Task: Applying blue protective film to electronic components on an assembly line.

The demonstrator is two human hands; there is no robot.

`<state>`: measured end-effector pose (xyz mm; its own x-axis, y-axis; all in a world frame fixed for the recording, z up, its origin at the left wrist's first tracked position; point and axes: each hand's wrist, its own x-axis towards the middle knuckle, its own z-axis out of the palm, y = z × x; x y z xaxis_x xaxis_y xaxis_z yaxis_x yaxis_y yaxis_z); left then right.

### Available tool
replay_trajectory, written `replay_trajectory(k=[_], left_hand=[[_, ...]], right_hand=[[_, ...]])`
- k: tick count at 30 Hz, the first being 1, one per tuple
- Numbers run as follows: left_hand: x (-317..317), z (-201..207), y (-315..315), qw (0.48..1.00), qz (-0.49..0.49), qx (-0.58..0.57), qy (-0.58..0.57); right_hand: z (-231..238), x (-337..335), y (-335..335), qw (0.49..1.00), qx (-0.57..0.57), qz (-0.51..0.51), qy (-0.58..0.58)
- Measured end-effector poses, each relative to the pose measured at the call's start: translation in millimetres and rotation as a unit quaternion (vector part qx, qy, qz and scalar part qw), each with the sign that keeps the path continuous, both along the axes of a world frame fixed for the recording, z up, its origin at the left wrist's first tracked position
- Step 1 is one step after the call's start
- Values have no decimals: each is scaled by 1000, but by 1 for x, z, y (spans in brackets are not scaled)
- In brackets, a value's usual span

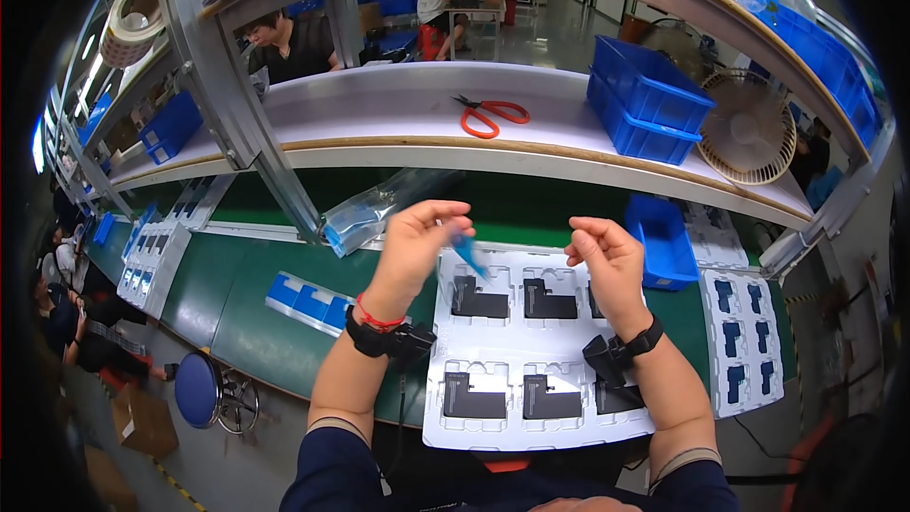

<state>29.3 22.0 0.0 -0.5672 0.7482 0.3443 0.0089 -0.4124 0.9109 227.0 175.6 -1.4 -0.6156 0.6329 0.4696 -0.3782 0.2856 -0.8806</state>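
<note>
My left hand (415,245) is raised over the far left part of a white moulded tray (493,346), its fingers pinched on a small blue film piece (467,256) that is smeared by motion. To its right, my right hand (609,261) hovers above the tray's far right part, thumb and fingers drawn together; whether anything sits between them I cannot make out. In the tray's pockets lie several black L-shaped battery cells (555,398). My right hand and wrist partly hide the cells on that side. Each wrist wears a black strapped device.
Left of the tray lies a strip of blue film pieces (311,300) on the green bench. A clear plastic bag (365,218) and a blue bin (664,246) stand behind. Another tray (749,341) is at right. Overhead, a shelf holds red-handled scissors (491,118), stacked blue bins (646,100) and a fan (747,128).
</note>
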Motion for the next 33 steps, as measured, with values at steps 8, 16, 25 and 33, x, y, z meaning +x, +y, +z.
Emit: replay_trajectory(k=[8,16,25,33], left_hand=[[27,1,-3,993,22,-84,82],[38,4,-7,992,-36,-97,78],[49,9,-11,968,-92,-112,204],[39,8,-11,906,1,-66,418]], right_hand=[[3,4,-41,928,345,-131,36],[11,-5,-37,877,458,-144,17],[3,-4,-33,904,421,-53,-40],[-2,-4,-20,966,252,0,-57]])
